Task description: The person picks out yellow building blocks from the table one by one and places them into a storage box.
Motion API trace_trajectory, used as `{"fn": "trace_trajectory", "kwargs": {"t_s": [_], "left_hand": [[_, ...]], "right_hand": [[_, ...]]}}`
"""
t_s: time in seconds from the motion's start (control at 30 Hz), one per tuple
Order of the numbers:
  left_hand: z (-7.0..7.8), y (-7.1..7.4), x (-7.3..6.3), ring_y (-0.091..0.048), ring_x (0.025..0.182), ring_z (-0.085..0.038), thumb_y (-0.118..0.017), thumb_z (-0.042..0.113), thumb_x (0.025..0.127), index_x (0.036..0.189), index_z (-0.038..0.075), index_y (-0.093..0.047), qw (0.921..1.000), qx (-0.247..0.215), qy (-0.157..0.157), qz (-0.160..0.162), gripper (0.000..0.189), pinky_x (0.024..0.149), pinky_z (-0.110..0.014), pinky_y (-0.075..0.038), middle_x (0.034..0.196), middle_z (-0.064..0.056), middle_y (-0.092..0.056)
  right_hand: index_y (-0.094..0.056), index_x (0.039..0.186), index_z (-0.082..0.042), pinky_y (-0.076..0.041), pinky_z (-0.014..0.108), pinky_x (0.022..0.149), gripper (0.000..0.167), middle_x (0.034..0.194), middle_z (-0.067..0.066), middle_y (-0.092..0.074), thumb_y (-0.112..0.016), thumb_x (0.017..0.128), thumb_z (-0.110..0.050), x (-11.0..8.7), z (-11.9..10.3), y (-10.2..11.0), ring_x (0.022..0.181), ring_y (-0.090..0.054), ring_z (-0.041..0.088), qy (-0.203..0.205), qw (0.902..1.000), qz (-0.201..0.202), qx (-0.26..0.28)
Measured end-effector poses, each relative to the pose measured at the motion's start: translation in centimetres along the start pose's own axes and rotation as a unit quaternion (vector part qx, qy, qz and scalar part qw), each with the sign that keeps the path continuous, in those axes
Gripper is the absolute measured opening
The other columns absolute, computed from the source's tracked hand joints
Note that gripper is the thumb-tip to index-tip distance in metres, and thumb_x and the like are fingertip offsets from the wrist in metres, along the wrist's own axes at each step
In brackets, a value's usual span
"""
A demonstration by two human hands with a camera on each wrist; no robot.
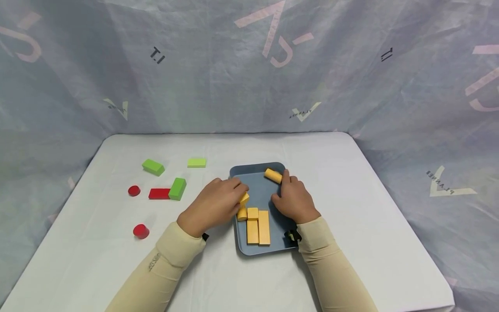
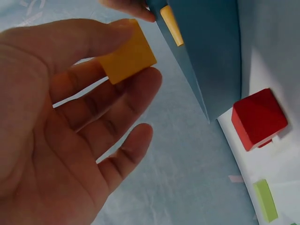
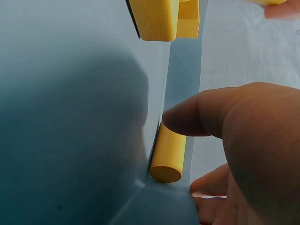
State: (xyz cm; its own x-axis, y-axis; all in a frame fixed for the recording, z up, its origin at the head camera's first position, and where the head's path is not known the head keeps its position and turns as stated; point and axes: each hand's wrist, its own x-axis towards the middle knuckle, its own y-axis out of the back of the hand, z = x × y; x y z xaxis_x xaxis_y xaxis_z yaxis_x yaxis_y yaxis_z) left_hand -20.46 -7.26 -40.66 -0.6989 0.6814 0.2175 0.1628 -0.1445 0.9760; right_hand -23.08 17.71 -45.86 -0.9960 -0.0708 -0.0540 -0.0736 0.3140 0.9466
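Observation:
My left hand (image 1: 216,203) pinches a yellow cube-like block (image 2: 126,54) between thumb and fingertips, over the left side of a blue-grey tray (image 1: 259,168). Below it, inside the tray, lie a short yellow cylinder (image 1: 242,214), a small yellow cube (image 1: 252,213) and two long yellow blocks, the left block (image 1: 252,234) beside the right block (image 1: 264,227). My right hand (image 1: 296,199) grips the tray's right rim, thumb inside and fingers outside. Close to its fingers, a longer yellow cylinder (image 3: 166,159) lies against the wall in the far right corner.
Left of the tray are green blocks (image 1: 153,167) (image 1: 177,189), a light-green block (image 1: 196,163), a flat red block (image 1: 159,193) and red round pieces (image 1: 134,190) (image 1: 141,231). A red block (image 2: 259,119) shows near the tray in the left wrist view. Grey cloth (image 1: 218,86) hangs behind the white table (image 1: 351,260).

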Motion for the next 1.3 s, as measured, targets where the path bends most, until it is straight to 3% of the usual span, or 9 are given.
{"fn": "trace_trajectory", "kwargs": {"t_s": [0.37, 0.63, 0.83, 1.3], "left_hand": [[-0.2, -1.3, 0.8, -0.055, 0.075, -0.015, -0.074, 0.017, 0.093, 0.115, 0.014, -0.071, 0.9998, -0.019, -0.004, 0.01, 0.022, 0.071, -0.037, -0.052, 0.096, -0.002, -0.06], [-0.2, -2.6, 1.5, -0.055, 0.076, -0.016, -0.074, 0.021, 0.094, 0.116, 0.015, -0.071, 0.9999, -0.008, -0.004, 0.011, 0.023, 0.067, -0.036, -0.049, 0.096, -0.002, -0.061], [-0.3, -3.6, 2.0, -0.055, 0.071, -0.016, -0.076, 0.021, 0.092, 0.11, 0.016, -0.071, 0.9993, 0.0, -0.023, 0.031, 0.019, 0.061, -0.035, -0.047, 0.089, -0.001, -0.058], [0.1, -4.5, 2.0, -0.053, 0.073, -0.017, -0.07, 0.017, 0.095, 0.111, 0.014, -0.071, 0.999, 0.002, -0.032, 0.032, 0.016, 0.063, -0.031, -0.045, 0.088, -0.001, -0.058]], "right_hand": [[-0.019, 0.162, 0.004, -0.054, 0.055, 0.093, 0.087, 0.146, 0.031, -0.049, -0.061, 0.095, -0.032, 0.1, 0.1, 0.0, 0.122, -0.059, 0.043, 0.001, 1.0, 0.003, 0.002], [-0.019, 0.162, 0.005, -0.054, 0.056, 0.095, 0.087, 0.146, 0.031, -0.049, -0.061, 0.096, -0.031, 0.0, 0.1, 0.0, 0.124, -0.058, 0.044, 0.003, 1.0, 0.001, 0.002], [-0.019, 0.162, 0.004, -0.053, 0.056, 0.095, 0.087, 0.147, 0.03, -0.048, -0.061, 0.096, -0.032, 0.1, 0.1, -0.1, 0.126, -0.057, 0.044, 0.0, 1.0, 0.001, 0.001], [-0.018, 0.162, 0.005, -0.054, 0.056, 0.093, 0.087, 0.147, 0.031, -0.048, -0.061, 0.096, -0.031, 0.1, 0.2, -0.2, 0.124, -0.058, 0.044, 0.003, 1.0, 0.003, 0.002]]}}
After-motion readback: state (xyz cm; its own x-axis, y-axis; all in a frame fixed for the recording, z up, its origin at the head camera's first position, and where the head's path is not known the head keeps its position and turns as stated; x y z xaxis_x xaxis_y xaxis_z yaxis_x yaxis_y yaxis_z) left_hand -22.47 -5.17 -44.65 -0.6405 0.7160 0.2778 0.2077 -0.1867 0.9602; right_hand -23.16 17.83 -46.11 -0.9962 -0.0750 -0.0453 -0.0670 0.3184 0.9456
